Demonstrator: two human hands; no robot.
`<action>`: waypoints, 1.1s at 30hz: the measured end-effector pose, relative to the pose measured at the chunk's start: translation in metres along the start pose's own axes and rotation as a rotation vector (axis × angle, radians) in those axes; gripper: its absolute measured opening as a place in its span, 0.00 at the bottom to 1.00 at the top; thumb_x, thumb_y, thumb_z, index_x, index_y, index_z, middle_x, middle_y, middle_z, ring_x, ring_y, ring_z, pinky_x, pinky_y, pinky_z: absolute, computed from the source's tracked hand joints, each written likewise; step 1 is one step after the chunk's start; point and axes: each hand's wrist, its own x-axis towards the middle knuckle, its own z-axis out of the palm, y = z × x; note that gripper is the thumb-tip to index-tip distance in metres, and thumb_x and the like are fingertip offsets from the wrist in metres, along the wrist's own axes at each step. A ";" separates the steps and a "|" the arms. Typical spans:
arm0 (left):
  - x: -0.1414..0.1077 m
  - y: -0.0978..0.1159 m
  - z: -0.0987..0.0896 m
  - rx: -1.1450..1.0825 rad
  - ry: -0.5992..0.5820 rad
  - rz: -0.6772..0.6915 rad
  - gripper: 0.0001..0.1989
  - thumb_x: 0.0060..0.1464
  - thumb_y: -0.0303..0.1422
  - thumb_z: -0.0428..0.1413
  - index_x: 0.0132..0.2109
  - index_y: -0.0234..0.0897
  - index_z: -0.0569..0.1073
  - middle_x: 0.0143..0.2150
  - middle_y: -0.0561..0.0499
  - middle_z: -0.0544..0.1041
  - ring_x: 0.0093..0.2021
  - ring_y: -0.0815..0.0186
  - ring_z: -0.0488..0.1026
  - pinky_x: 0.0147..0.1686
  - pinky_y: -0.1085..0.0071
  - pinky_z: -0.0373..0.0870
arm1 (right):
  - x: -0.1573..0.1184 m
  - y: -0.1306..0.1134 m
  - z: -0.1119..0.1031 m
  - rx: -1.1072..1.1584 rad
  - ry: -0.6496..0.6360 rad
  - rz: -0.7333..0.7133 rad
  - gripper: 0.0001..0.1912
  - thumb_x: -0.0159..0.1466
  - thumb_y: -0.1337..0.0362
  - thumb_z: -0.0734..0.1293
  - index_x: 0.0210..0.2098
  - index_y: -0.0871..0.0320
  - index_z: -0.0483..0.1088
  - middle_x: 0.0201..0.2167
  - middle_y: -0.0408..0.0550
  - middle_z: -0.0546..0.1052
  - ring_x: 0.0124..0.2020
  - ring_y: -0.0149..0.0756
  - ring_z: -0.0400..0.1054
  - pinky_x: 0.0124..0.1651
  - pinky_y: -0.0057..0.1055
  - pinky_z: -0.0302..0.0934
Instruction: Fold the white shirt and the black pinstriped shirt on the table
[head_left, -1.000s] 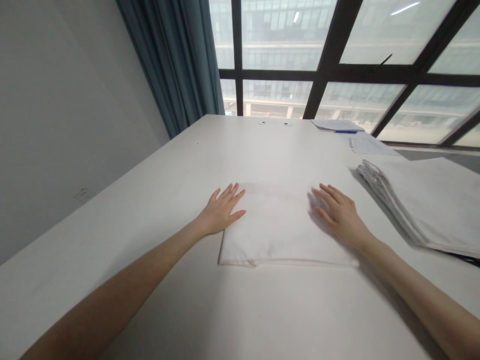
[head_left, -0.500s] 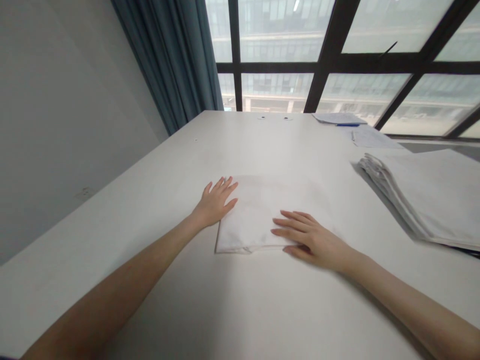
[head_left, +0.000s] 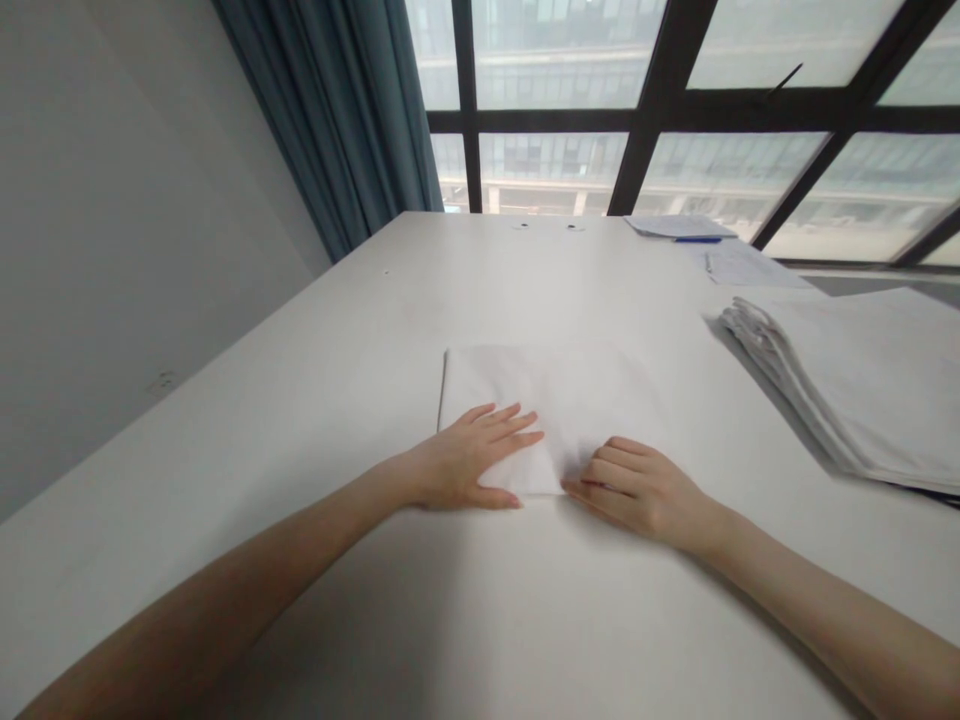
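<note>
A folded white cloth (head_left: 570,385) lies flat on the white table (head_left: 480,610) in front of me. My left hand (head_left: 476,455) rests with spread fingers on the cloth's near left part, its thumb by the near edge. At that same near edge, further right, my right hand (head_left: 637,487) has its fingers curled together and pinches the cloth's edge. Slight creases run through the cloth between my two hands.
At the right lies a thick stack of folded white cloths (head_left: 870,380). Papers (head_left: 679,227) with a blue pen (head_left: 697,240) are at the far right. Beyond the table are a window and a blue curtain (head_left: 352,110); a grey wall stands left.
My left hand has moved from the cloth's left edge toward me and to the right. My right hand's fingers, spread before, have closed on the near edge.
</note>
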 end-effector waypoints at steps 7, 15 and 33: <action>-0.001 0.001 0.003 -0.043 0.122 0.104 0.16 0.55 0.41 0.60 0.47 0.38 0.70 0.62 0.41 0.69 0.67 0.53 0.59 0.66 0.53 0.45 | 0.000 0.004 0.003 0.421 -0.159 0.266 0.13 0.71 0.63 0.58 0.40 0.57 0.75 0.32 0.48 0.77 0.33 0.33 0.70 0.37 0.30 0.64; 0.000 0.006 -0.001 -0.068 0.161 0.262 0.12 0.59 0.31 0.55 0.50 0.42 0.74 0.58 0.47 0.74 0.61 0.61 0.67 0.63 0.61 0.56 | 0.000 0.007 0.003 0.651 -0.164 0.438 0.11 0.69 0.63 0.61 0.39 0.56 0.76 0.33 0.46 0.77 0.33 0.31 0.71 0.36 0.27 0.63; 0.000 0.000 0.002 -0.129 0.129 0.268 0.13 0.61 0.32 0.54 0.50 0.47 0.77 0.60 0.49 0.72 0.64 0.59 0.64 0.61 0.59 0.60 | -0.039 0.055 0.009 0.193 0.027 0.741 0.17 0.68 0.53 0.61 0.50 0.54 0.72 0.46 0.55 0.75 0.45 0.43 0.70 0.47 0.42 0.66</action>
